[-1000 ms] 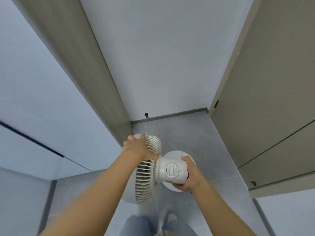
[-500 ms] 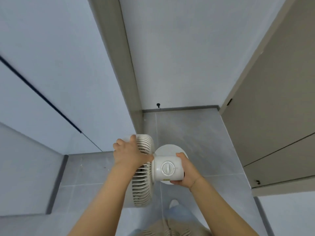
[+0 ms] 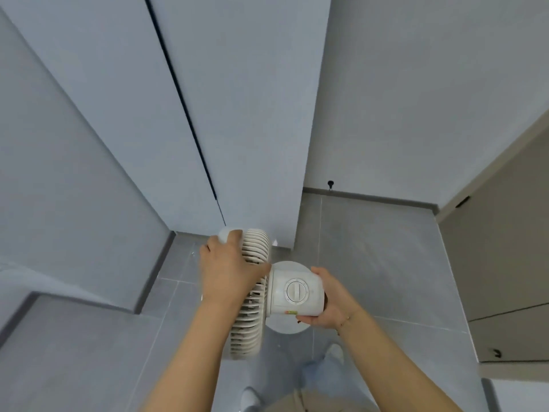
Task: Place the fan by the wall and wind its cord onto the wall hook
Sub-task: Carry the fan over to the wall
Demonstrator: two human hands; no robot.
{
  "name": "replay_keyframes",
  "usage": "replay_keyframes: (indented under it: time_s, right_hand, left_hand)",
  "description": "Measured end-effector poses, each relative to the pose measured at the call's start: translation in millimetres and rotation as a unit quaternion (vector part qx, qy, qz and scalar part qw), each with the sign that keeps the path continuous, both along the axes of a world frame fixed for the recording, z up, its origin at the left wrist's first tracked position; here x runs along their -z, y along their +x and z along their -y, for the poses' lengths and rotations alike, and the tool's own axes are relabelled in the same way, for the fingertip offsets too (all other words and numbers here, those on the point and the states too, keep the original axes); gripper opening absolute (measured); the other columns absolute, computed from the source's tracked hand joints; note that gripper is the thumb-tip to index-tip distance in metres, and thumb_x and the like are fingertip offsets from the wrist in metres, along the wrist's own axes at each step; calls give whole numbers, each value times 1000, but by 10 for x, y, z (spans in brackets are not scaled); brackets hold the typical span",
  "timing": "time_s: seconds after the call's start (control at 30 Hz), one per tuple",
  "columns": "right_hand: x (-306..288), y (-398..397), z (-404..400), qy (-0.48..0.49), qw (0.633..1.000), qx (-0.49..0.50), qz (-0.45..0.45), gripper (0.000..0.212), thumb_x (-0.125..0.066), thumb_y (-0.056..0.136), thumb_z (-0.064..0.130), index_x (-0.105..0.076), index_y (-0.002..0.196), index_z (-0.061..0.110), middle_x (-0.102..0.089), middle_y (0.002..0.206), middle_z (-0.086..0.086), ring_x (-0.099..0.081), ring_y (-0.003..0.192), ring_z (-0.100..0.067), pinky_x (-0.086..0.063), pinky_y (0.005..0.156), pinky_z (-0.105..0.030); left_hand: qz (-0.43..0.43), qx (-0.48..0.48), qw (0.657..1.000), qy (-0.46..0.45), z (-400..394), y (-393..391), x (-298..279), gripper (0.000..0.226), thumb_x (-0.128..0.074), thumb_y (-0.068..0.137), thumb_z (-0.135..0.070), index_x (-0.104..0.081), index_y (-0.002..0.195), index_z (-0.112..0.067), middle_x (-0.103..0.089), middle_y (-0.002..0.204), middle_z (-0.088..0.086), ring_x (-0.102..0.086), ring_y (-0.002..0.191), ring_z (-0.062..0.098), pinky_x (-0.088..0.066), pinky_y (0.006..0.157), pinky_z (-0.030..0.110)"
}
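Change: view has swung left; hook [image 3: 330, 184] now sits right of centre, farther off.
Fan [image 3: 267, 295]: lower centre, carried above the floor.
Left hand [image 3: 228, 269]: grip clasps the grille.
Right hand [image 3: 329, 301]: grip cups the motor housing.
Meaning: fan not yet set down; cord unseen.

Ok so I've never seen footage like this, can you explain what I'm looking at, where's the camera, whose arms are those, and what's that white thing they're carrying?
There is no machine here, only a person. The one picture comes from a wide-angle camera worn on their head, looking forward and down, so walls bend and their own arms reach in from below. They carry a white table fan above a grey tiled floor. The left hand grips the ribbed grille; the right hand holds the motor housing with its round dial. A small dark peg, perhaps the hook, sits low on the far wall. I cannot see the cord.
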State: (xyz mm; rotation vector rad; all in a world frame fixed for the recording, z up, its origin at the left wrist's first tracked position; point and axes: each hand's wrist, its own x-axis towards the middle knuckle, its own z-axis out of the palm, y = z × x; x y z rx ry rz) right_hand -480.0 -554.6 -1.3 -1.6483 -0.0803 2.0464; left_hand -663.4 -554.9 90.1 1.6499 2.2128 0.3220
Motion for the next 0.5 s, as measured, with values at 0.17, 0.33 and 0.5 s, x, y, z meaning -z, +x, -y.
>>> replay_keyframes:
  time_s: [0.17,0.33,0.5]
  right_hand:
    - [127,-524,126,-16,999,-29,4,42,-62,76,47,-58,110,23,-64,93,-8,-59,86,-29,-51,67,-39]
    - [203,-822,69,-26,997,-67,-25,33,-58,80,45,-57,104,21,-63,86,-8,-57,82,-27,-50,66,-36]
    - [194,-1144,-156,-39,991,-120,-35,26,-54,83,41,-59,96,20,-63,78,-6,-58,75,-25,-52,56,-30]
  left_hand:
    - [30,-65,997,-13,296,-482,77,87,-72,65,-54,-38,139,-23,-45,135,14,-38,125,33,-30,104,36]
    - [30,-97,995,-13,358,-780,134,89,-74,62,-53,-35,138,-24,-48,131,12,-41,123,32,-32,101,35]
    - [26,-145,989,-30,233,-1057,119,90,-75,60,-51,-36,136,-24,-51,126,10,-43,118,30,-32,101,35]
